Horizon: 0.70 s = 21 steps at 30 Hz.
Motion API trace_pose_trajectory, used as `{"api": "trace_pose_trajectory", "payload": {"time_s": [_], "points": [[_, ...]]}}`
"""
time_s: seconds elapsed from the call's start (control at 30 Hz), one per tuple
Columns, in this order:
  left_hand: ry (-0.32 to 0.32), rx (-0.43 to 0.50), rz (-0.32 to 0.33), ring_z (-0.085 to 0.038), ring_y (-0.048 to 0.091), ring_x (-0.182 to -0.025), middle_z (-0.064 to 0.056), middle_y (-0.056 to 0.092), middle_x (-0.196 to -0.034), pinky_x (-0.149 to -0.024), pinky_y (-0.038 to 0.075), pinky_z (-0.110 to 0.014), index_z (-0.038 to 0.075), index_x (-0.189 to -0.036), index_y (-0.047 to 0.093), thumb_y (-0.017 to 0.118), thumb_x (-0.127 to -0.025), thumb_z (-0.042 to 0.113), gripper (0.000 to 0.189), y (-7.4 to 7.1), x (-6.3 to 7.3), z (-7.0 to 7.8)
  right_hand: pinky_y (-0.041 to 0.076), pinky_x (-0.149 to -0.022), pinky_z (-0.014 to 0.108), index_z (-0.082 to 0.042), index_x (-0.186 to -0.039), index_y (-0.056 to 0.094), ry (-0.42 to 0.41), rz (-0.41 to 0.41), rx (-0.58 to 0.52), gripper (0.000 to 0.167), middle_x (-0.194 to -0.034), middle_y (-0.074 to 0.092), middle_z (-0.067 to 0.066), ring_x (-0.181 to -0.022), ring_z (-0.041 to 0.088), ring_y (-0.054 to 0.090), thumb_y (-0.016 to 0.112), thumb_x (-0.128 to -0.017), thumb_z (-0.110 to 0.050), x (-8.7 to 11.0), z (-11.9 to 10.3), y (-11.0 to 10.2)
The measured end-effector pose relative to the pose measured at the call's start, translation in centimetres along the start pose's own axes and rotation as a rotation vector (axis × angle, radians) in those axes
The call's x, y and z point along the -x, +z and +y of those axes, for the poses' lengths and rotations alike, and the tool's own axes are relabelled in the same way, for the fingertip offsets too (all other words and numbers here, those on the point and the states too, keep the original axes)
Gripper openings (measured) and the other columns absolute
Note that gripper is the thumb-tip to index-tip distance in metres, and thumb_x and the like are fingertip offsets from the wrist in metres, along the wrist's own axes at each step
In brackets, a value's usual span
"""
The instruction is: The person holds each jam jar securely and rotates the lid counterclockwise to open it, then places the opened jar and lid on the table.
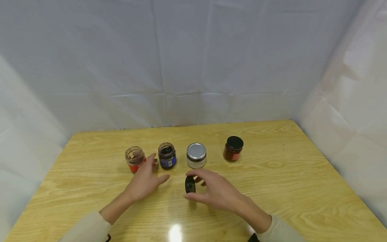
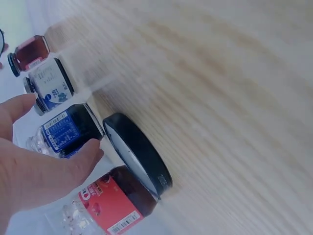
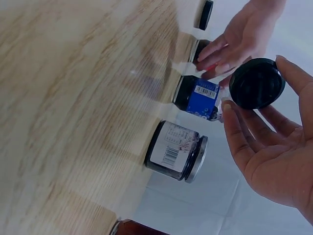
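Observation:
In the head view my right hand (image 1: 216, 190) pinches a black jar lid (image 1: 190, 185) by its rim, thumb on one side and fingers on the other. The lid stands on edge in the air; the right wrist view shows its dark inside (image 3: 257, 84). My left hand (image 1: 145, 181) holds nothing, its fingers spread beside a lidless blue-labelled jar (image 1: 167, 156) of dark contents. Left of that hand stands a lidless red-labelled jar (image 1: 135, 158), partly covered by it. A second black lid (image 2: 139, 154) appears near the red-labelled jar in the left wrist view.
A jar with a silver lid (image 1: 196, 155) and white label stands right of the blue-labelled jar. Farther right is a dark red jar with a black lid (image 1: 233, 148). The wooden table (image 1: 287, 174) meets white sheeting behind and at the sides.

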<state>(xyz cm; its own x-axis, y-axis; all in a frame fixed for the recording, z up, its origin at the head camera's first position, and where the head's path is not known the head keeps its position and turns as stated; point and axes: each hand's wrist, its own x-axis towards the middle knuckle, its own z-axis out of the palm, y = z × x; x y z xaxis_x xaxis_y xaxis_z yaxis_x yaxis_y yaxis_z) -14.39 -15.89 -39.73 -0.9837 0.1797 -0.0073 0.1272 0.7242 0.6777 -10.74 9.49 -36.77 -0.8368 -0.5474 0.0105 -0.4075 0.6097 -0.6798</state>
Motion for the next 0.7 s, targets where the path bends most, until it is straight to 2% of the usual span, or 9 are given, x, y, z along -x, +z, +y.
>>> {"api": "trace_pose_trajectory", "payload": {"time_s": [0.07, 0.23, 0.5, 0.7], "points": [[0.033, -0.052, 0.013, -0.041, 0.044, -0.123, -0.027, 0.043, -0.137, -0.097, 0.038, -0.056, -0.005, -0.145, 0.028, 0.072, -0.084, 0.034, 0.084, -0.2, 0.6, 0.0, 0.048, -0.087, 0.033, -0.019, -0.133, 0.053, -0.002, 0.004, -0.023, 0.061, -0.126, 0.056, -0.007, -0.104, 0.016, 0.059, 0.066, -0.084, -0.053, -0.1, 0.1, 0.0], [0.169, -0.23, 0.071, -0.038, 0.048, -0.12, -0.022, 0.048, -0.134, -0.094, 0.042, -0.053, -0.003, -0.138, 0.042, 0.073, -0.083, 0.032, 0.072, -0.3, 2.1, -0.1, 0.048, -0.087, 0.031, -0.014, -0.133, 0.052, 0.004, -0.007, -0.102, 0.061, -0.125, 0.056, -0.004, -0.104, 0.018, 0.059, 0.07, -0.084, -0.045, -0.6, 0.5, 0.1], [0.372, -0.442, 0.175, -0.037, 0.051, -0.117, -0.021, 0.05, -0.132, -0.09, 0.044, -0.052, 0.001, -0.132, 0.052, 0.075, -0.08, 0.039, 0.069, -0.7, 3.6, -1.2, 0.048, -0.088, 0.026, -0.009, -0.127, 0.051, -0.002, -0.014, -0.224, 0.059, -0.125, 0.055, 0.005, -0.106, 0.022, 0.059, 0.078, -0.08, -0.031, -1.4, 1.3, 0.5], [0.46, -0.581, 0.196, -0.039, 0.05, -0.118, -0.021, 0.048, -0.135, -0.088, 0.045, -0.055, 0.004, -0.132, 0.053, 0.071, -0.078, 0.052, 0.075, -0.9, 4.2, -1.8, 0.046, -0.09, 0.023, -0.006, -0.133, 0.048, 0.002, -0.036, -0.224, 0.065, -0.131, 0.052, 0.006, -0.111, 0.019, 0.057, 0.079, -0.08, -0.025, -2.3, 1.6, 0.9]]}}
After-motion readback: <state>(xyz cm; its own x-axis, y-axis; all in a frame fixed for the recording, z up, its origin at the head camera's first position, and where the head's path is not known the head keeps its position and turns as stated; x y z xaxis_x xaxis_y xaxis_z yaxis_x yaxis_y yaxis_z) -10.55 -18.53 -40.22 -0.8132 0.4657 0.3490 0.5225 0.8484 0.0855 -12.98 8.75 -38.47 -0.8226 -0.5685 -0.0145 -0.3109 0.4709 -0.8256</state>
